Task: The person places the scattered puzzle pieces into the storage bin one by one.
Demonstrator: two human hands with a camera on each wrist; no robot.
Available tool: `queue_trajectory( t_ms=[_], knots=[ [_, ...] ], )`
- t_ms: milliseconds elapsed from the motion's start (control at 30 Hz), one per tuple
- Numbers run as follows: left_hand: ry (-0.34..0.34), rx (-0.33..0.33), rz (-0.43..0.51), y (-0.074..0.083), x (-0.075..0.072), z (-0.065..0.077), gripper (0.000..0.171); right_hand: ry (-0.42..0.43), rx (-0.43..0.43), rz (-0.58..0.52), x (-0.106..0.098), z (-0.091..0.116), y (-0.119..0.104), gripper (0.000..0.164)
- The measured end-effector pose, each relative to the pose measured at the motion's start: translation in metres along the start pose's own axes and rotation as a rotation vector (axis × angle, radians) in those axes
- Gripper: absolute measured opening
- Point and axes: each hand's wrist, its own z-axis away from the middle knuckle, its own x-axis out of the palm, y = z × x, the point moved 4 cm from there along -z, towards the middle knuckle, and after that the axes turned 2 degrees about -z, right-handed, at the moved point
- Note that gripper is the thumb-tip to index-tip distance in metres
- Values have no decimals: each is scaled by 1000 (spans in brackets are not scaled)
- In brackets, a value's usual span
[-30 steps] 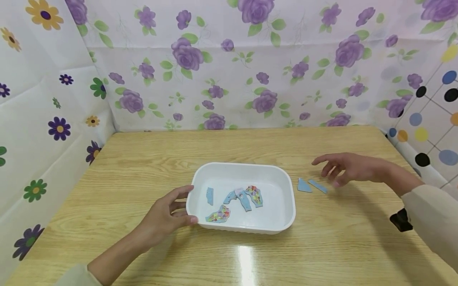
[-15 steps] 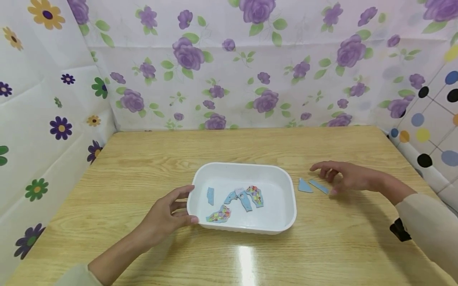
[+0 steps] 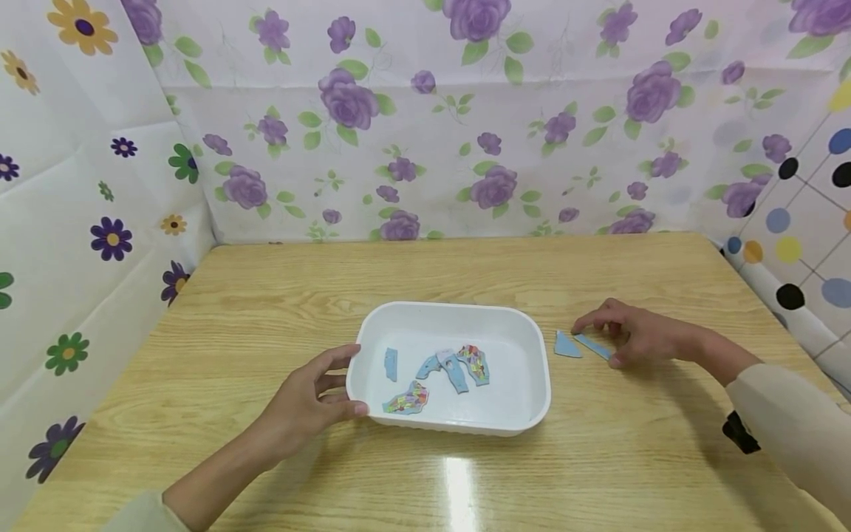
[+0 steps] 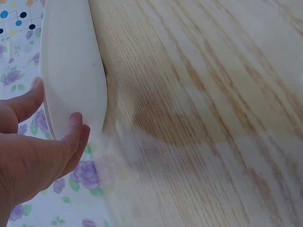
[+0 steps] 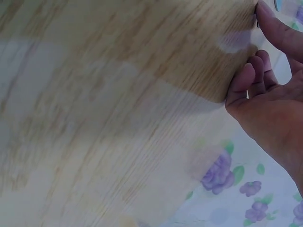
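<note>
My left hand (image 3: pixel 302 399) holds the left end of a white plastic tray (image 3: pixel 459 426), thumb by the near rim and fingers along the end wall. In the left wrist view its fingertips (image 4: pixel 75 124) touch the tray's outside. On the table right of the tray, my right hand (image 3: pixel 641 336) spans a narrow light-blue strip (image 3: pixel 593 346), with index finger and thumb at its two ends. In the right wrist view the strip is mostly hidden behind the thumb (image 5: pixel 277 30). A light-blue triangular piece (image 3: pixel 566 346) lies flat between strip and tray.
Inside the tray are several flat, irregular pieces: a plain blue one (image 3: pixel 391 364), a multicoloured one (image 3: pixel 407 400) and an overlapping group (image 3: pixel 454 372). A black object (image 3: pixel 740 432) shows beneath the right sleeve. Patterned sheets (image 3: pixel 425 133) stand behind and beside the wooden table (image 3: pixel 286 295).
My right hand has come down and slightly left onto the blue strip, its index finger and thumb now meeting the strip's ends. The left hand and tray stay in place.
</note>
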Motion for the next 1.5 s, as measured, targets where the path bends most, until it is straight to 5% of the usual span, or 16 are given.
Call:
queue_trajectory(
  t_ms=[1133, 1500],
  knots=[
    [-2, 18, 12, 3, 1, 1, 80, 100, -87, 56, 2, 15, -5, 48],
    [-1, 16, 16, 3, 0, 1, 80, 104, -12, 19, -4, 20, -9, 50]
  ],
)
